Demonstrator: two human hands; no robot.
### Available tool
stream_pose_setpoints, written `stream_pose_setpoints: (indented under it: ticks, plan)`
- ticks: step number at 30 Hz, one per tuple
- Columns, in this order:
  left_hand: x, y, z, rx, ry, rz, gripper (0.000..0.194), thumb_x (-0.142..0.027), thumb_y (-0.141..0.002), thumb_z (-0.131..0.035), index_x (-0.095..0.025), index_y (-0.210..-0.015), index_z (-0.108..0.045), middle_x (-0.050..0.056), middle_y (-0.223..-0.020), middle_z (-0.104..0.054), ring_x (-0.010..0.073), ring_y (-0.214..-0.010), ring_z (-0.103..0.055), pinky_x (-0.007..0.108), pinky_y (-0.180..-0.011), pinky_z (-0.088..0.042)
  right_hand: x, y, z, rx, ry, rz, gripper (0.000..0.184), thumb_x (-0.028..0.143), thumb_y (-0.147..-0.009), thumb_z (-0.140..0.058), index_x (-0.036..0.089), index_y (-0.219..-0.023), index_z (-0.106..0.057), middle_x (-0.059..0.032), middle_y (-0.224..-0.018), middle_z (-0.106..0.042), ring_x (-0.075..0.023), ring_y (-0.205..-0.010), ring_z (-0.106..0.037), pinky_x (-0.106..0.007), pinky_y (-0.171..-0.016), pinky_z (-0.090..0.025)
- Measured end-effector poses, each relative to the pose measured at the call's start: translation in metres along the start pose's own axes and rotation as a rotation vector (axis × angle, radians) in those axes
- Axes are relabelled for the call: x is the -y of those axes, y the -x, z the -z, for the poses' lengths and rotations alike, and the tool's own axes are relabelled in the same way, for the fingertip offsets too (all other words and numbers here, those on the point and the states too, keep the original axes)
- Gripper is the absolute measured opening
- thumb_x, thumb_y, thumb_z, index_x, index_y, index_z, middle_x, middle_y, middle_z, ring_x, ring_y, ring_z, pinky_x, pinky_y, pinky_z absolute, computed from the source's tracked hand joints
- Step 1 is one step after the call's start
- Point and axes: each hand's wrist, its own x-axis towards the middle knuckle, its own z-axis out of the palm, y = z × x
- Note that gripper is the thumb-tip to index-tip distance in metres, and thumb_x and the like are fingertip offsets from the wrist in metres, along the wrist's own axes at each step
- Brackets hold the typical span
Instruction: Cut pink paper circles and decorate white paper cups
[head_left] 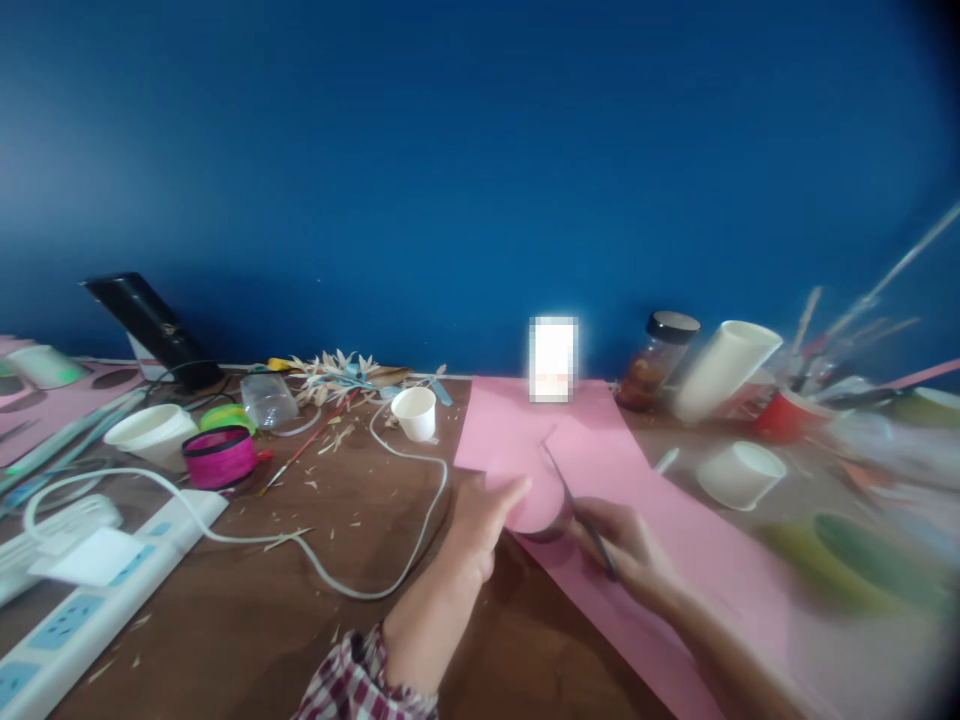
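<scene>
Between my hands is a rounded piece of pink paper (534, 503), its lower edge raised and casting a shadow. My left hand (484, 525) grips its left side, thumb on top and the other fingers mostly hidden. In my right hand (626, 550) is a slim dark tool (574, 500) with a thin, bent-looking tip pointing up and away, close to the round piece's right edge. Blur hides whether it is a pen, a blade or scissors. Beneath both hands a long pink sheet (667, 540) runs from the wall toward the front right.
At left lie a white power strip (112, 600), a looping white cable (360, 590) and a magenta ring-shaped item (220, 457). A small white cup (414, 413) stands near wood shavings (337, 375). To the right are a dark-lidded jar (660, 360), a cream cylinder (727, 370) and another white cup (741, 475).
</scene>
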Motion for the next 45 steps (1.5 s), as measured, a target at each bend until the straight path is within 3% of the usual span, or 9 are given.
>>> stream_pose_setpoints:
  ticks: [18, 26, 31, 38, 45]
  plan:
    - [-0.004, 0.001, -0.001, -0.032, 0.031, -0.015, 0.051, -0.032, -0.053, -0.084, -0.01, -0.097, -0.069, 0.017, -0.095, -0.072, 0.033, -0.091, -0.067, 0.043, -0.081, -0.053, 0.001, -0.001, 0.001, 0.006, 0.013, -0.013, 0.041, 0.053, -0.08, -0.06, 0.012, -0.084, -0.063, 0.0024, -0.054, -0.049, -0.0091, -0.047, -0.041, -0.021, -0.043, -0.033]
    - [-0.008, 0.003, -0.001, -0.051, 0.041, -0.059, 0.051, -0.031, -0.054, -0.083, -0.008, -0.097, -0.068, 0.017, -0.093, -0.072, 0.0323, -0.089, -0.068, 0.042, -0.079, -0.054, 0.005, 0.0, -0.001, 0.006, 0.048, -0.022, 0.044, 0.056, -0.078, -0.06, 0.013, -0.078, -0.062, 0.0012, -0.057, -0.051, -0.0096, -0.049, -0.042, -0.021, -0.044, -0.032]
    - [-0.009, 0.006, -0.003, -0.052, -0.033, -0.058, 0.041, -0.028, -0.058, -0.079, -0.01, -0.093, -0.07, 0.015, -0.088, -0.073, 0.0312, -0.084, -0.069, 0.04, -0.073, -0.055, -0.002, 0.0, -0.001, 0.03, -0.007, -0.039, 0.042, 0.054, -0.08, -0.059, 0.012, -0.087, -0.062, 0.0021, -0.056, -0.05, -0.0095, -0.049, -0.041, -0.021, -0.044, -0.031]
    - [-0.007, 0.008, -0.005, -0.053, -0.116, -0.014, 0.034, -0.027, -0.061, -0.076, -0.009, -0.089, -0.072, 0.015, -0.087, -0.073, 0.0303, -0.083, -0.069, 0.036, -0.071, -0.055, 0.004, 0.004, 0.0, 0.034, -0.061, -0.034, 0.038, 0.05, -0.081, -0.061, 0.013, -0.085, -0.062, 0.0003, -0.061, -0.053, -0.0102, -0.053, -0.043, -0.021, -0.046, -0.032]
    - [-0.005, 0.008, -0.006, -0.031, -0.07, -0.021, 0.04, -0.028, -0.059, -0.079, -0.009, -0.093, -0.071, 0.016, -0.088, -0.073, 0.0313, -0.085, -0.069, 0.038, -0.072, -0.055, 0.01, 0.004, 0.0, 0.03, -0.062, -0.055, 0.042, 0.055, -0.077, -0.062, 0.014, -0.079, -0.059, 0.0009, -0.059, -0.052, -0.0094, -0.05, -0.04, -0.021, -0.045, -0.031]
